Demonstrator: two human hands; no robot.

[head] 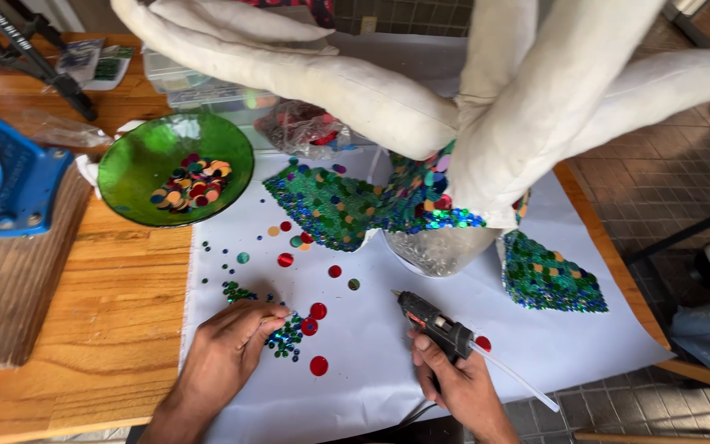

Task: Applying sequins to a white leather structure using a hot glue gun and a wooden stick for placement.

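Here, the right hand (pixel 462 382) grips a black glue gun (pixel 435 322) above the white paper sheet (pixel 388 345) on the wooden desk (pixel 117 329), while the left hand's (pixel 228 349) fingers (pixel 271 316) pinch green sequins (pixel 288 337). A green bowl (pixel 137 168) of sequins sits upper left; clear plastic packets (pixel 301 127) lie behind it.

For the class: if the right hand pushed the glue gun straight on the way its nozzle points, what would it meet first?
Probably the loose green sequin on the white paper, up-left of the glue gun in the right hand; depth is unclear.
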